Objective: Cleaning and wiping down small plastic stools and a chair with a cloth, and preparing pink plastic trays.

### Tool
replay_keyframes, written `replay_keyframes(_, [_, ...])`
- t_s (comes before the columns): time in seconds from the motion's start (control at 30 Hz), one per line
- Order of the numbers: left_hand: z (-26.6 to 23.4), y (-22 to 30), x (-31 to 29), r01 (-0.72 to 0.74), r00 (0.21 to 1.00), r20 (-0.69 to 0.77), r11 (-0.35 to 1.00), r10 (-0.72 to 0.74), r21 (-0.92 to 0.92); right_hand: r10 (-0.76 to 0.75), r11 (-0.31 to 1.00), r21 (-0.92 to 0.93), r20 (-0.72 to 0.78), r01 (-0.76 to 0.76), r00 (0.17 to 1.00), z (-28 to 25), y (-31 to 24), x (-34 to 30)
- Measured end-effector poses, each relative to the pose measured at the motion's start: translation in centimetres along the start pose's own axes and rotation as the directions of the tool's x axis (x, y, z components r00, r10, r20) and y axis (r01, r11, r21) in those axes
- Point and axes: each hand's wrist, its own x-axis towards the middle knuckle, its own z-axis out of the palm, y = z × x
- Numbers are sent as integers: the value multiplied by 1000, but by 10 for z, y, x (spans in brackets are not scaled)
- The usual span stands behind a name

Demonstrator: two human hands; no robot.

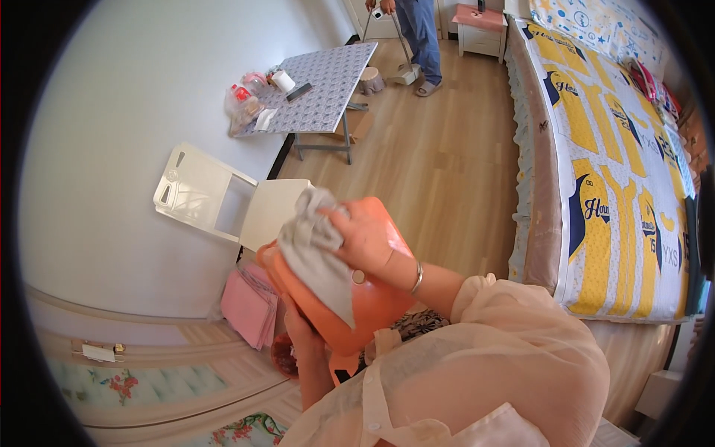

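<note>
R hand [370,242] is near the ctr of the frame, closed on a bunched-up grey cloth [319,276]. The cloth lies on top of a shiny orange plastic piece [381,305], also in the ctr, w/ a small round spot by the R hand. Its loose end hangs to a point, down twd the btm.

L hand [304,331], btm ctr, touches the low left side of the orange piece. Most of its fingers are hidden, so can't tell how tight it holds. A shiny bracelet [418,278] is on the R wrist.

A white chair [279,208] is up & left of the cloth. Pink folded stuff [249,304] is low, left of ctr. Top ctr: a table [335,78] w/ a white roll [283,80] on it, & a person in blue pants [421,37] w/ a dustpan [407,74]. Right side: a bed [547,186] w/ a yellow & white cover [599,134].
</note>
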Motion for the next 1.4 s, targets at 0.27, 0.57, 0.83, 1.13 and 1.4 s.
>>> replay_keyframes(0.27, [18,17,-14,-142,990,-2,989,142,-52,341,937,-107,90,-332,936,5,25,-67])
replay_keyframes(0.57, [26,4,-2,-78,994,-70,997,79,15,-240,963,-55,260,263,935,26,1,-90])
replay_keyframes(0.83, [12,-25,19,-21,986,-164,1000,18,-13,658,594,411,246,-691,712,3,122,-62])
replay_keyframes(1.13, [-65,-91,62,131,969,-226,983,-100,126,746,-93,438,625,-894,228,42,182,-114])
replay_keyframes(1.4, [-189,-200,108,281,891,-447,876,-86,391,843,-75,274,531,-959,86,133,250,-186])
